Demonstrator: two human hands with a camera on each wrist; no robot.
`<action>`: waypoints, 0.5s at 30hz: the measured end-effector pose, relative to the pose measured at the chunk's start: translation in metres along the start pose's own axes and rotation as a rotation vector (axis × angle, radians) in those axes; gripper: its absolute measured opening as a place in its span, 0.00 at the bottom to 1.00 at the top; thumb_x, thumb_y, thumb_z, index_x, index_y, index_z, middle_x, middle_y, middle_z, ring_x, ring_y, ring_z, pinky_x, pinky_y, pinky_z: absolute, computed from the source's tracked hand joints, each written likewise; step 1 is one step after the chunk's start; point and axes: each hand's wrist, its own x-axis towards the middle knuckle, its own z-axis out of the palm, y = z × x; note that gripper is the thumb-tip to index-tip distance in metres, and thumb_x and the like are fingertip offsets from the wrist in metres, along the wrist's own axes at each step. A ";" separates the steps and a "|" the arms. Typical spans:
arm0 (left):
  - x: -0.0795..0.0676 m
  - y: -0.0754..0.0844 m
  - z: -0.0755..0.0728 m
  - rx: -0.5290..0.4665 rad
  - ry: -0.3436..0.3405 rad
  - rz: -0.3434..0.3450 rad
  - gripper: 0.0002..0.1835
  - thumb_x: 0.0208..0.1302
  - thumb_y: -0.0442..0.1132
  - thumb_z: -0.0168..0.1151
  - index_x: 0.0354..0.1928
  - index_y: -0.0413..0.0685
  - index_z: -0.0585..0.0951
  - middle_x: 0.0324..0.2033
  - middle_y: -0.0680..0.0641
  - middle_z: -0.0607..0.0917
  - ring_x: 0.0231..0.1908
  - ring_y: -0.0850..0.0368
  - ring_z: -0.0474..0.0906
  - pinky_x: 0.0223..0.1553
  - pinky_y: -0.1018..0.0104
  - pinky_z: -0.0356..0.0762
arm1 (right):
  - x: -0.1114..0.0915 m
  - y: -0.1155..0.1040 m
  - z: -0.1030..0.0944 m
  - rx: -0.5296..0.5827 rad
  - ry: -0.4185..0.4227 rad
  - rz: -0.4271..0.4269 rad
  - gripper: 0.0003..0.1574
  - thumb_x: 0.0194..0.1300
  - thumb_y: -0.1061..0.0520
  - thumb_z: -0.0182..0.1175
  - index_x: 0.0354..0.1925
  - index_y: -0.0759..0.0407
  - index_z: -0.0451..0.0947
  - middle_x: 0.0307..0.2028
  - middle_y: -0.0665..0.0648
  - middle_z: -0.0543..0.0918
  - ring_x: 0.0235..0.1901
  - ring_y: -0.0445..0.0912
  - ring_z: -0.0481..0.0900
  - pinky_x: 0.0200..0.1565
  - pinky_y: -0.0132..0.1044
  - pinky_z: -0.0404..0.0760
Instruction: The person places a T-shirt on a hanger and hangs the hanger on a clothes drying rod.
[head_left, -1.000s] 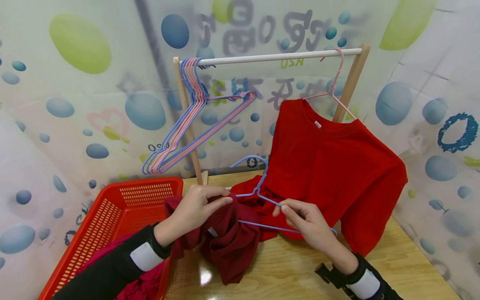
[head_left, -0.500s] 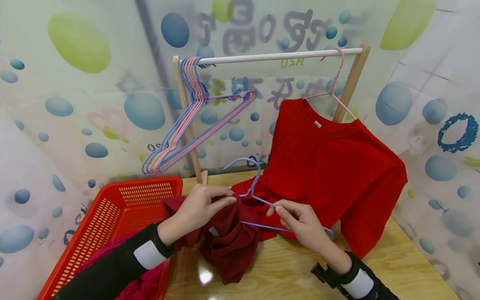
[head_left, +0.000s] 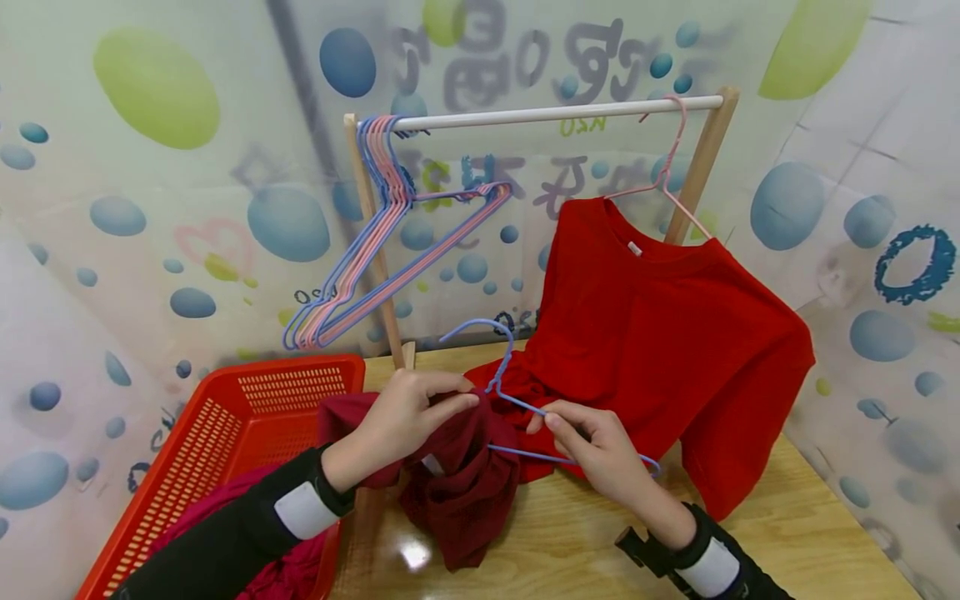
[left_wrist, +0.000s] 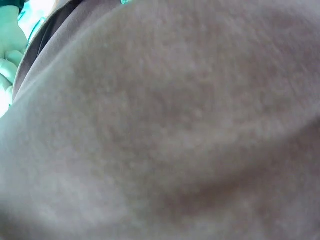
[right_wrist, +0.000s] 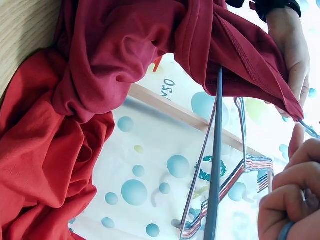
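Note:
My left hand (head_left: 405,427) pinches the neckline edge of a dark red shirt (head_left: 463,500), bunched over the table. With thumb and fingers, my right hand (head_left: 596,448) grips one shoulder of a blue clothes hanger (head_left: 521,403). The hanger's other end is inside the shirt's neck, hidden by cloth, while its hook sticks up outside. In the right wrist view the hanger's bottom bar (right_wrist: 216,160) runs into the neck opening of the shirt (right_wrist: 250,65). Blurred shirt cloth (left_wrist: 165,125) fills most of the left wrist view.
A bright red shirt (head_left: 660,317) hangs on a pink hanger (head_left: 665,179) at the right of the rack rail (head_left: 540,115). Several blue and pink hangers (head_left: 375,250) hang at its left. On the left stands a red basket (head_left: 217,450) with crimson cloth (head_left: 288,567) inside.
My right hand has moved the blue hanger leftward, and its far end has slid further into the dark red shirt. My left hand has shifted slightly right, still pinching the cloth.

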 end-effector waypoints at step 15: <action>0.001 0.000 -0.020 0.009 0.176 -0.014 0.07 0.63 0.44 0.62 0.35 0.51 0.86 0.27 0.59 0.81 0.24 0.66 0.68 0.25 0.70 0.68 | -0.019 -0.009 0.048 -0.200 0.536 -0.605 0.06 0.55 0.71 0.63 0.35 0.68 0.79 0.33 0.59 0.77 0.37 0.46 0.72 0.42 0.33 0.66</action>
